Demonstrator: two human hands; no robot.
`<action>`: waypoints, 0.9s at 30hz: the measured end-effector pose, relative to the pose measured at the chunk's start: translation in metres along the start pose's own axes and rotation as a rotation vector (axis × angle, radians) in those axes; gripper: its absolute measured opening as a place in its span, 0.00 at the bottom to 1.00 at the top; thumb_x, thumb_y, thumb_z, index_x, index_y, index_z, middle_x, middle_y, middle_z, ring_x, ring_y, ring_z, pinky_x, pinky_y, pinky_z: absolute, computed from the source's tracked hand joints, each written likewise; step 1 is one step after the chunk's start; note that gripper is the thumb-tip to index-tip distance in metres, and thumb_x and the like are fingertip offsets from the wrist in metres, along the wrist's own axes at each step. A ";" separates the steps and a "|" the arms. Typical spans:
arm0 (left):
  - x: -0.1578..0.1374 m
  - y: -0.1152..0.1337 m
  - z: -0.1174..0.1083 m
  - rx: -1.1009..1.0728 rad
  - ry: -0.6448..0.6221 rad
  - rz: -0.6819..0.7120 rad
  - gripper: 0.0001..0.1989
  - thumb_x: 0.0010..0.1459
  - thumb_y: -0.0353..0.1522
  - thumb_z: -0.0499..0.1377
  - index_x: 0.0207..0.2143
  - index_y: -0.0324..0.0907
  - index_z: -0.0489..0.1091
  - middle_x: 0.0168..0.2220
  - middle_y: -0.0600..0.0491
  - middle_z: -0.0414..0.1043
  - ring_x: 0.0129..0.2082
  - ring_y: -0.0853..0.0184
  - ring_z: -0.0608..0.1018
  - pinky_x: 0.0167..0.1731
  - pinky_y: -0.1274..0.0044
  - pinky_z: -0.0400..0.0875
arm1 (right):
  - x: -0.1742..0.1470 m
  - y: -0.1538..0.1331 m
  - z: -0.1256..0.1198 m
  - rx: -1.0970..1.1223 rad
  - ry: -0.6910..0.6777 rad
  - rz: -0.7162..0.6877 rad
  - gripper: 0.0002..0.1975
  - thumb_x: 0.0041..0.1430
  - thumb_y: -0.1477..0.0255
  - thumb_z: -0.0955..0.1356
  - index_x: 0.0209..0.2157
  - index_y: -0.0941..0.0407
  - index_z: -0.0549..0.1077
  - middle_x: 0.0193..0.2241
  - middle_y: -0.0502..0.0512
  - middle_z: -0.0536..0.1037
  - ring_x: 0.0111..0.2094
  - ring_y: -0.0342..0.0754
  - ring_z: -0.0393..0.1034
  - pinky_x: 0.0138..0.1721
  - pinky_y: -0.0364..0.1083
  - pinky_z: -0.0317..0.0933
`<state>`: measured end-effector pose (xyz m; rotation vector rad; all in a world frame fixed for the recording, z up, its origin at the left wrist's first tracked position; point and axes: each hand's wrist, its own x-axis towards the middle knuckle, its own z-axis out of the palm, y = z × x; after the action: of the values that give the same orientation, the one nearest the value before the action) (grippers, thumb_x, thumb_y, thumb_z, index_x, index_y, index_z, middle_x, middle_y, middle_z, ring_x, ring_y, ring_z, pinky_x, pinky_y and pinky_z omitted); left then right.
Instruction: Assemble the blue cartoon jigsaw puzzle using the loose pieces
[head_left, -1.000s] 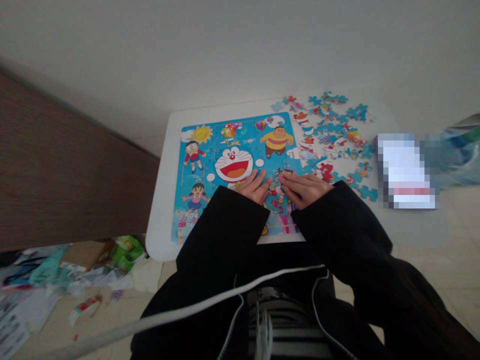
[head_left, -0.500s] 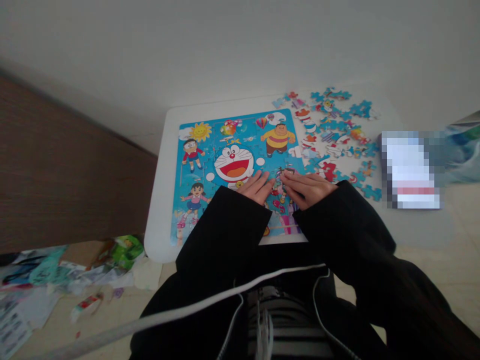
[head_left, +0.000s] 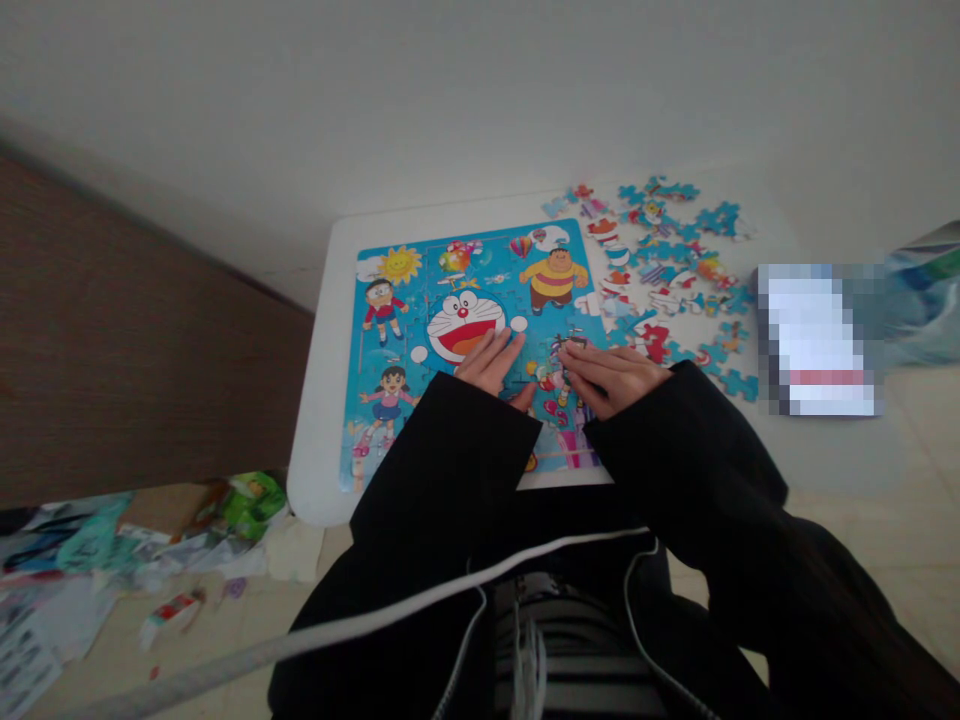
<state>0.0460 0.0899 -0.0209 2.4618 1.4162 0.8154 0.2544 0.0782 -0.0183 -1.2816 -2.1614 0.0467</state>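
Observation:
A blue jigsaw puzzle with a laughing white-faced cartoon cat lies on the white table. My left hand rests over the picture's middle, just below the cat's mouth, its fingers stretched out and its thumb apart. Toward the picture's lower right, my right hand has its fingers and thumb drawn together at a puzzle piece with dark hair on it. The fingers cover most of that piece, so whether it is seated or lifted is unclear. Loose puzzle pieces are scattered to the right of the puzzle.
A phone with a blurred screen lies at the table's right side. The white table stands against a grey wall, with a brown panel on the left. A pale cable crosses before my body. Bags and papers litter the floor.
My left hand has shifted slightly up and left, and its thumb has spread from the fingers, uncovering more of the puzzle between the hands. My right hand has stayed almost still.

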 end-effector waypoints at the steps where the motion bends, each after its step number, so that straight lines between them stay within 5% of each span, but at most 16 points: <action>1: 0.000 -0.001 0.000 -0.003 -0.004 0.001 0.24 0.59 0.37 0.56 0.56 0.35 0.64 0.56 0.40 0.66 0.59 0.58 0.66 0.57 0.65 0.64 | 0.000 0.000 0.000 0.003 0.009 -0.007 0.12 0.63 0.74 0.63 0.43 0.59 0.77 0.44 0.57 0.78 0.43 0.47 0.75 0.45 0.46 0.70; 12: 0.001 -0.005 0.005 0.033 0.096 0.097 0.17 0.59 0.35 0.58 0.48 0.33 0.71 0.51 0.38 0.71 0.53 0.57 0.72 0.54 0.67 0.69 | 0.000 0.001 -0.001 0.006 -0.013 -0.019 0.13 0.64 0.74 0.63 0.45 0.60 0.76 0.45 0.58 0.77 0.43 0.47 0.75 0.45 0.45 0.69; 27: 0.004 -0.010 0.003 0.055 0.141 0.056 0.14 0.56 0.34 0.60 0.45 0.37 0.73 0.48 0.43 0.74 0.48 0.58 0.75 0.50 0.65 0.71 | 0.001 -0.001 -0.002 0.026 -0.011 0.038 0.12 0.63 0.73 0.63 0.44 0.56 0.77 0.45 0.56 0.77 0.44 0.47 0.75 0.45 0.46 0.70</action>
<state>0.0417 0.0987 -0.0260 2.5399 1.4391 0.9933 0.2539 0.0780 -0.0158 -1.3109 -2.1389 0.0970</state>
